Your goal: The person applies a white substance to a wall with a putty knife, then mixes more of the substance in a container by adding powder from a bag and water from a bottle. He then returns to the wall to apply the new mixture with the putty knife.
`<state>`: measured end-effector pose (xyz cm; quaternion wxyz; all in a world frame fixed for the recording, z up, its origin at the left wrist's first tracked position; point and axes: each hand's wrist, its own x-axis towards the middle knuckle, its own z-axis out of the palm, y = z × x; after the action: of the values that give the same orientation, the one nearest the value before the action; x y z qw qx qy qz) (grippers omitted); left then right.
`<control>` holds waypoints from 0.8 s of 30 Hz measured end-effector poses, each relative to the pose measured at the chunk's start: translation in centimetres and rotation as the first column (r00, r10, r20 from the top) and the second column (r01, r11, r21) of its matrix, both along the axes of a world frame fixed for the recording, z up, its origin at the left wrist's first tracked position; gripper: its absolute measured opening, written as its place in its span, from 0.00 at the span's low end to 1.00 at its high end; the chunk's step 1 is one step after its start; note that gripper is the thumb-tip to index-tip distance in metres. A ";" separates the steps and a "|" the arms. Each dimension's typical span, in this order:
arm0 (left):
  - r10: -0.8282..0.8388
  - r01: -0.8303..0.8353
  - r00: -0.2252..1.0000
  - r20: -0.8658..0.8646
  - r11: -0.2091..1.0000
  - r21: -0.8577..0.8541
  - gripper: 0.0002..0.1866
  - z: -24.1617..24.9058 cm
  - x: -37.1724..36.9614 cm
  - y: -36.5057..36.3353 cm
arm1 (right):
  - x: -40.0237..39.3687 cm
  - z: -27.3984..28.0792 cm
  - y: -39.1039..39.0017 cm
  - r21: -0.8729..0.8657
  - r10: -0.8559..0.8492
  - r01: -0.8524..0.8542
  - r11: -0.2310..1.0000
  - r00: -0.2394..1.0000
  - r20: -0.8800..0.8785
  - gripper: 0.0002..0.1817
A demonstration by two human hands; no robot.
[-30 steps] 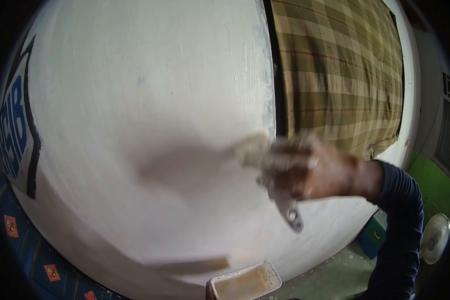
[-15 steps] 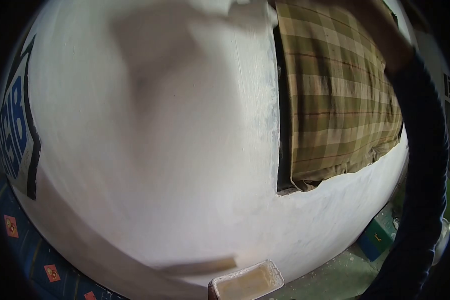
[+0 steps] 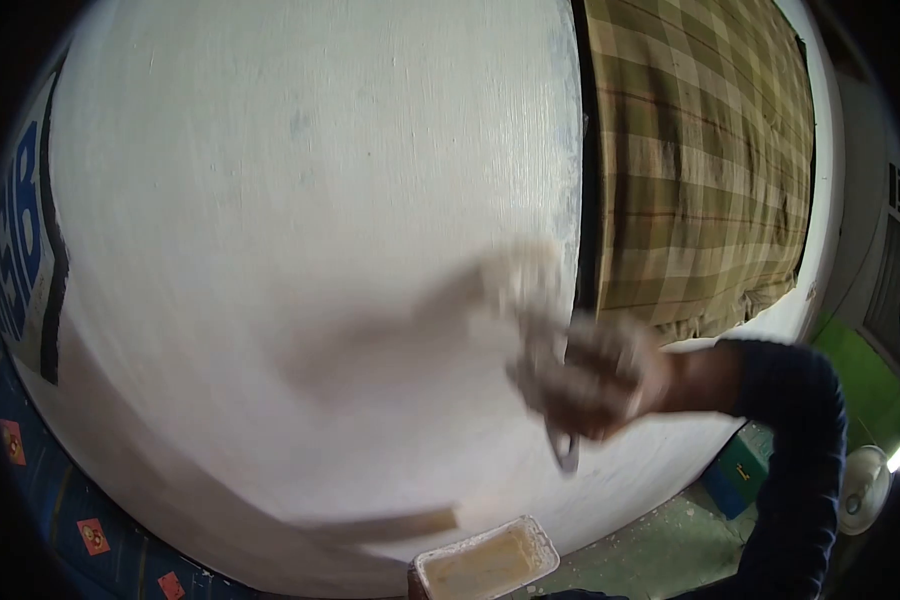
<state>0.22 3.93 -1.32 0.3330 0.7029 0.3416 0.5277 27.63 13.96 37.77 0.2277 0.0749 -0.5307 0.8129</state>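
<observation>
My right hand (image 3: 605, 375), blurred by motion, is closed around the handle of a paintbrush (image 3: 522, 280). The brush's pale head points up and left at the white wall, and the handle end sticks out below my fist. Blur hides whether the bristles touch the wall. Wet-looking streaks run down the white wall (image 3: 340, 190) beside the window edge. Low in the view is a white rectangular tub (image 3: 542, 540) with cream-coloured paint inside. My left hand cannot be made out anywhere.
A plaid curtain (image 3: 700, 180) covers the window opening at right. Blue lettering (image 3: 20, 220) marks the wall at far left, above a dark blue surface with red patches (image 3: 92, 536). A green-blue box (image 3: 735, 475) and a fan (image 3: 863, 490) stand at lower right.
My right arm has come down from the top of the view, bringing the hand and paintbrush to mid-height beside the window edge. The view has shifted slightly.
</observation>
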 end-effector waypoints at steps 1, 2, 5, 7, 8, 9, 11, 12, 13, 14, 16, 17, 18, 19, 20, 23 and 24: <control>-0.015 0.082 0.953 0.303 0.974 -0.209 0.53 0.4 0.1 -0.3 | 0.3 -3.2 -0.9 0.108 -0.114 0.102 0.989 0.988 0.108 0.18; -0.013 0.085 0.952 0.307 0.972 -0.220 0.53 0.6 -0.4 0.1 | 1.1 -7.6 -2.0 -0.543 -0.137 0.237 0.806 0.966 0.218 0.11; -0.010 0.009 1.000 -0.017 0.999 -0.051 0.52 0.8 -1.8 0.6 | 1.5 -9.9 -2.9 0.945 -0.730 -0.123 0.303 0.607 0.313 0.20; 0.004 -0.006 0.999 -0.033 0.999 -0.047 0.52 1.5 -2.0 0.5 | 1.6 -7.7 -2.5 0.195 -0.496 0.490 0.849 0.617 0.611 0.12; 0.021 -0.023 0.999 -0.049 0.999 -0.042 0.52 2.1 -2.1 0.4 | 2.0 -6.1 0.4 0.010 -0.342 0.377 0.926 0.829 0.443 0.21; 0.014 -0.017 0.998 -0.056 0.999 -0.050 0.52 2.6 -2.1 0.3 | 2.0 -6.2 -0.1 0.000 -0.344 0.383 0.924 0.830 0.440 0.21; -0.060 0.059 0.998 -0.023 0.998 -0.038 0.52 3.3 -1.9 0.5 | 5.4 5.2 1.0 0.761 -0.733 0.397 0.513 0.665 0.147 0.19; -0.060 0.059 0.998 -0.024 0.998 -0.036 0.52 1.8 -2.1 1.3 | 7.8 9.2 0.1 0.945 -0.790 0.306 0.111 0.604 -0.102 0.18; -0.185 0.185 0.983 0.007 0.980 -0.070 0.56 -0.2 -2.3 2.6 | 6.8 13.9 -0.4 0.933 -0.735 0.171 -0.316 0.578 -0.354 0.17; -0.305 0.308 0.951 0.041 0.945 -0.108 0.60 -2.4 -2.7 2.9 | 5.0 14.0 -1.6 0.733 -0.582 0.025 -0.680 0.590 -0.560 0.16; -0.219 0.236 0.965 0.146 0.965 -0.117 0.56 0.6 -1.2 0.5 | 5.0 17.1 -1.3 0.470 -0.246 0.148 -0.870 0.695 -0.675 0.21; -0.129 0.162 0.960 0.249 0.980 -0.119 0.53 1.8 -0.7 -0.2 | 5.1 18.0 -1.1 0.571 -0.319 0.187 -0.800 0.673 -0.667 0.15; -0.128 0.161 0.961 0.245 0.979 -0.122 0.53 1.8 -0.8 -0.1 | 5.1 18.5 -1.2 0.659 -0.389 0.225 -0.718 0.654 -0.648 0.11; -0.155 0.181 0.965 0.211 0.977 -0.113 0.51 1.4 -0.8 0.4 | 4.9 17.8 -1.4 0.661 -0.395 0.222 -0.716 0.653 -0.647 0.11; -0.181 0.201 0.968 0.175 0.974 -0.105 0.49 0.9 -0.9 0.7 | 4.6 16.2 -2.0 0.659 -0.475 0.112 -0.743 0.606 -0.638 0.17; -0.162 0.295 0.916 0.366 0.892 -0.344 0.53 -3.0 -1.3 1.7 | 4.4 8.5 0.2 0.505 -0.430 -0.025 -0.863 0.561 -0.707 0.20; -0.161 0.294 0.916 0.366 0.891 -0.346 0.53 -2.3 -1.1 1.5 | 3.0 3.8 0.3 0.335 -0.299 -0.048 -0.941 0.580 -0.758 0.15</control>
<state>-0.92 5.42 -3.65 0.5799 0.5591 0.2946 0.5141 30.65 14.23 41.57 0.2776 -0.1075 -0.8439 -0.4463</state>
